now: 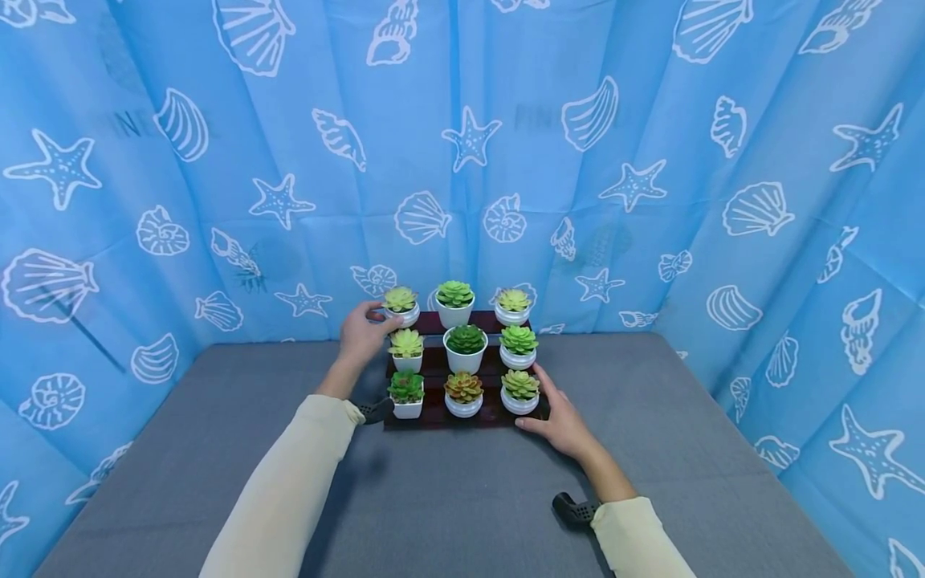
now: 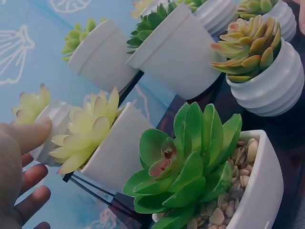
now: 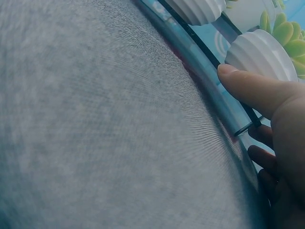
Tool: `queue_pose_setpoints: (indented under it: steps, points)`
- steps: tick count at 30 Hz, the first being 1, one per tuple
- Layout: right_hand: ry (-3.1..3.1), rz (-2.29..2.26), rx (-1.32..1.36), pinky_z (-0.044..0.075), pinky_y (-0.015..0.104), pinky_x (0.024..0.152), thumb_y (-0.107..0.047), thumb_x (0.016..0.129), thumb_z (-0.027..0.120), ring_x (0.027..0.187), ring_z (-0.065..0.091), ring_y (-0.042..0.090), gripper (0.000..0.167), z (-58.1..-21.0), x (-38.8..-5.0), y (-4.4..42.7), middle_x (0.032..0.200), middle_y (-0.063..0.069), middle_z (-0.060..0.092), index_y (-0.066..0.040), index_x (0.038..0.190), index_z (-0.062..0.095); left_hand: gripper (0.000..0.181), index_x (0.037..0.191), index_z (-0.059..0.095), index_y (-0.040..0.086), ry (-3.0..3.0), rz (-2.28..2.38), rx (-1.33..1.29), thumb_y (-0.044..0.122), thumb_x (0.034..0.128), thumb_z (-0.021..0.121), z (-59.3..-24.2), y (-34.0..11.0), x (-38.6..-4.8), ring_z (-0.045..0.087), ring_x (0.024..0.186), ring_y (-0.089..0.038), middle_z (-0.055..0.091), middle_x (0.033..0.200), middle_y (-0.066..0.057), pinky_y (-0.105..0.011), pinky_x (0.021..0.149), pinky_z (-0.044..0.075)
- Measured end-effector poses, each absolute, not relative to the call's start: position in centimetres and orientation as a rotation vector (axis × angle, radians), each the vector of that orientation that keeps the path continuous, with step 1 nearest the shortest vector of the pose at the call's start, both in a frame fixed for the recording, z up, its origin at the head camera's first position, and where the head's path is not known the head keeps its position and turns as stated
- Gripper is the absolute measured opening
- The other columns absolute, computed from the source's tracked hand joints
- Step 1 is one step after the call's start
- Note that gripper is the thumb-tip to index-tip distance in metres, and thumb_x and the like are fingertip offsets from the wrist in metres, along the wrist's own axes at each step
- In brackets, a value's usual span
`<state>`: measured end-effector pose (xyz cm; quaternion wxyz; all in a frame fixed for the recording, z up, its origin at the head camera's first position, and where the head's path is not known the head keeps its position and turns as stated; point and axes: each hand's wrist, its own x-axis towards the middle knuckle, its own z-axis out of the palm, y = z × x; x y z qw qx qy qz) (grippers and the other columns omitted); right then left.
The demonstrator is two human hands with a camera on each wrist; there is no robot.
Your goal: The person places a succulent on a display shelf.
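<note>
A dark red tiered stand point(image 1: 437, 411) holds several small succulents in white pots, in three rows. At the top row's left end, my left hand point(image 1: 364, 331) pinches a white pot with a pale green succulent point(image 1: 401, 302). In the left wrist view the thumb point(image 2: 35, 133) lies on that pot's side; part of the index finger is hidden behind it. My right hand point(image 1: 567, 424) grips the stand's lower right end. In the right wrist view its thumb point(image 3: 252, 88) rests on the black edge, the other fingers curled below, beside a ribbed white pot point(image 3: 259, 55).
The stand is on a grey cloth-covered table point(image 1: 462, 498), against a blue curtain point(image 1: 405, 144) printed with white shells and starfish. Beside the left wrist sits a green succulent in a square pot with pebbles point(image 2: 190, 167). A dark green succulent point(image 1: 465, 353) occupies the middle.
</note>
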<state>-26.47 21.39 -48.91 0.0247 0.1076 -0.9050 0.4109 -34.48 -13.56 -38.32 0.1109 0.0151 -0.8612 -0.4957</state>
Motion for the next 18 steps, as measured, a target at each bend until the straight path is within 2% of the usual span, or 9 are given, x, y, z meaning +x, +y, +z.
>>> queue_pose_setpoints:
  steps: [14, 18]
  points:
    - [-2.755, 1.327, 0.396, 0.03, 0.065, 0.102, -0.026, 0.082, 0.08, 0.133, 0.034, 0.045, 0.099, -49.0, -26.7, 21.4, 0.15, 0.023, 0.035, -0.024, 0.157, 0.015, 0.044, 0.128, 0.061, 0.008, -2.454, -1.533, -0.018, 0.029, 0.0902, 0.071, -38.8, -14.3, -34.0, 0.058, 0.109, -0.031, 0.064, 0.116, -0.015, -0.046, 0.087, 0.05]
    - [-2.722, 1.456, 0.419, 0.025, 0.065, 0.105, -0.026, 0.086, 0.076, 0.137, 0.03, 0.044, 0.094, -48.7, -26.6, 21.7, 0.152, 0.024, 0.03, -0.021, 0.157, 0.014, 0.041, 0.126, 0.062, 0.006, -2.444, -1.499, -0.07, 0.026, 0.0916, 0.07, -39.2, -15.0, -33.6, 0.059, 0.108, -0.032, 0.064, 0.114, -0.016, -0.047, 0.086, 0.049]
